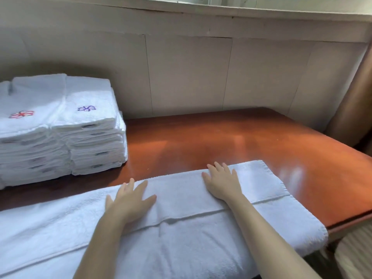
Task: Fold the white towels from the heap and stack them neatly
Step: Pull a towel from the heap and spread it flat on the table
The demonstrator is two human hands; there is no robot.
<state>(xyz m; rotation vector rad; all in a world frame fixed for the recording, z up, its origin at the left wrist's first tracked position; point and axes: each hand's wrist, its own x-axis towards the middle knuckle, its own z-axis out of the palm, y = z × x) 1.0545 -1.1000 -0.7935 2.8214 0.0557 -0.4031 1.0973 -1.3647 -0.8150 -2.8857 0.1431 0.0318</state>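
A long white towel [181,234] lies across the near edge of the reddish wooden table [231,137], its far strip folded over toward me. My left hand [129,200] rests flat on the folded strip with fingers spread. My right hand [222,182] lies flat on the same strip further right, fingertips near the far fold. Two stacks of folded white towels stand at the left: one with a purple flower mark [90,125] and one with a red flower mark [26,137].
A pale panelled wall [191,73] runs behind the table under a window sill. A brown curtain [354,109] hangs at the right. A striped cushion [354,252] shows below the table's right corner. Bare tabletop stretches beyond the towel.
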